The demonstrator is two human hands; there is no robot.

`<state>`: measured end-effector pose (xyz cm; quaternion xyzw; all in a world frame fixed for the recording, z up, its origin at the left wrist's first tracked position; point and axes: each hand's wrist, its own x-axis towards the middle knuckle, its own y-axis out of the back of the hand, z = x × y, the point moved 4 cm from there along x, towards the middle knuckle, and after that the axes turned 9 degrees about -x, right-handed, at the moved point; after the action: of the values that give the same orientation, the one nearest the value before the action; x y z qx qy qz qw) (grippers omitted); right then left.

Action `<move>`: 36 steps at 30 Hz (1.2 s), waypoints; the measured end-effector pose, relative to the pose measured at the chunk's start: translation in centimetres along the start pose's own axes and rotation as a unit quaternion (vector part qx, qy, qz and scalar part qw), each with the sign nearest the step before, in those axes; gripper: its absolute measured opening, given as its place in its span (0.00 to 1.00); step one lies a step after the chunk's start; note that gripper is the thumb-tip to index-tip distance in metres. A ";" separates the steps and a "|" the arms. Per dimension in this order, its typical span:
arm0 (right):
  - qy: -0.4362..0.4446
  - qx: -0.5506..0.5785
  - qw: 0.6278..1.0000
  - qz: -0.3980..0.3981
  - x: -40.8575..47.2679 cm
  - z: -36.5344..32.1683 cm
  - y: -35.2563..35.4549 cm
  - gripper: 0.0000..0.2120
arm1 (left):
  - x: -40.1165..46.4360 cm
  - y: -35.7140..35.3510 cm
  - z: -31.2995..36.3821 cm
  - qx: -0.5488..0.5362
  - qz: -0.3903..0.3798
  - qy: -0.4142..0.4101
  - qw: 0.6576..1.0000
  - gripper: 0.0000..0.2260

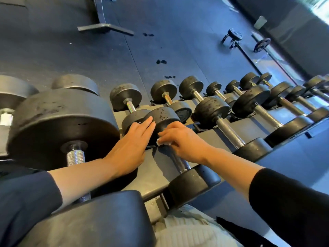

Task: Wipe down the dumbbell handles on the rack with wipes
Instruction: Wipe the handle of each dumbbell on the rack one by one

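While a big dumbbell (62,125) sits close on the left, the rack (154,173) holds smaller ones in a row. Left hand (131,148) lies flat on a black weight end (163,116). Right hand (183,139) squeezes a white wipe (161,142) around the handle (179,163)

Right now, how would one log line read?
right hand grips wipe on dumbbell handle | left hand flat on dumbbell head
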<state>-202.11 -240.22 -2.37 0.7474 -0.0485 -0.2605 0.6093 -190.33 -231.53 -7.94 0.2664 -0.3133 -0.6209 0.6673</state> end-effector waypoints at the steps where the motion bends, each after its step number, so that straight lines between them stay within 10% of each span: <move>1: 0.011 -0.041 0.999 -0.018 0.1 0.0 -0.4 0.20 | 0.0 0.1 0.0 0.009 0.014 -0.004 1.000 0.36; 7: 0.007 -0.072 0.995 -0.074 -1.0 0.5 -1.0 0.17 | 0.0 0.5 -0.1 0.017 0.017 -0.023 0.999 0.36; 15: -0.096 0.206 0.956 -0.184 -5.0 0.7 0.8 0.14 | -0.1 0.0 -0.3 0.000 -0.037 -0.012 0.999 0.40; 22: -0.166 0.165 0.971 0.046 -4.3 2.6 1.7 0.14 | 0.3 0.0 -0.3 -0.002 -0.043 -0.013 0.999 0.41; 30: -0.164 0.220 0.959 -0.069 -5.2 1.8 0.4 0.08 | 0.3 -0.3 -0.8 -0.007 -0.032 -0.027 0.999 0.37; 36: -0.130 0.244 0.959 0.066 -5.0 0.4 1.7 0.07 | -0.3 3.3 0.3 -0.037 -0.064 -0.032 0.997 0.30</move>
<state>-206.14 -239.06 0.81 0.8283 -0.2381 -0.2950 0.4126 -188.33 -230.92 -5.32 0.2412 -0.2938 -0.6815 0.6254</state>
